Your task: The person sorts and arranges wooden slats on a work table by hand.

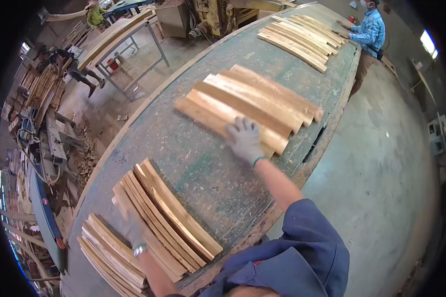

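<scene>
My right hand [246, 138], in a grey glove with a green cuff, lies with its fingers spread on the nearest edge of a row of wooden boards [262, 101] in the middle of the table. These boards lie side by side, partly blurred. Lower left, my gloved left hand [131, 230] is smeared by motion over a curved wooden board [151, 237], between two groups of slats. On one side are stacked curved slats [176, 213]; on the other, another bundle of slats [109, 252]. Whether the left fingers hold anything is hidden by the blur.
The long worn table [198, 173] has a raised rim. At its far end, a person in a blue checked shirt [369, 32] touches another row of boards [302, 37]. Left of the table stand a metal-framed bench [134, 49], machinery [218, 17] and a stooping person [67, 62].
</scene>
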Motion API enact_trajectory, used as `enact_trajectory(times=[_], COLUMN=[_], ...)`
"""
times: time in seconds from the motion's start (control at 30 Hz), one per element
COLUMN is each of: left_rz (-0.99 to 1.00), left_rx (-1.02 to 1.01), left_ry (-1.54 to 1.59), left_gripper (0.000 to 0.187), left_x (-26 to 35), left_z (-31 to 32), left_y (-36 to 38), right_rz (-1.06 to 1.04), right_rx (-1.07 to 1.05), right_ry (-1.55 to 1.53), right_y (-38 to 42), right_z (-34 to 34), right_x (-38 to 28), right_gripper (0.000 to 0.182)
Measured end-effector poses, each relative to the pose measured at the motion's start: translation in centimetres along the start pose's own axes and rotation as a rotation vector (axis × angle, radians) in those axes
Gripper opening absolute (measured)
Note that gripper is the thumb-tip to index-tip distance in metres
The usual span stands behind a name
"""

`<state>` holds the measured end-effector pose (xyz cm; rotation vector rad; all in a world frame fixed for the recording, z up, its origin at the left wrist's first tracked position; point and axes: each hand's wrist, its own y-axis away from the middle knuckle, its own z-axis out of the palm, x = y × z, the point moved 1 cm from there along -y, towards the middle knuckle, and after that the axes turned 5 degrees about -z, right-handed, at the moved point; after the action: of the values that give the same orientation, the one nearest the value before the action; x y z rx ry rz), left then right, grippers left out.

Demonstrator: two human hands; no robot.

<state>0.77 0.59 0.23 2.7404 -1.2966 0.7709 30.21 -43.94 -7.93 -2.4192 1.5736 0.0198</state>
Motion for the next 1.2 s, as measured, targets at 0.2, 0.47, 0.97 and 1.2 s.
enact_trajectory(times=[0.2,0.47,0.97,1.2], left_rz=[-0.202,-0.377,0.31,0.543], left_rx=[-0.14,-0.299,-0.294,-0.279], left_ry=[-0.078,-0.191,-0.102,0.0], left_gripper=[0.071,0.098,0.076,0.069], left_x=[-9.0,-3.0,14.0,17.0], left_z=[-0.5,5.0,12.2,12.9], left_y=[8.6,10.1,9.2,9.8], right_rz=[0.39,-0.392,0.036,-0.193], right_rx=[0.177,0.137,-0.085,0.089], right_ry=[0.193,-0.526,-0.355,0.081], right_y=[-8.0,4.2,8.5,7.8], right_z=[-2.5,-1.4,-3.5,-2.8], right_x=[9.6,-12.3,-7.3,-7.4], right_gripper=[0.052,0.059,0.071,0.065])
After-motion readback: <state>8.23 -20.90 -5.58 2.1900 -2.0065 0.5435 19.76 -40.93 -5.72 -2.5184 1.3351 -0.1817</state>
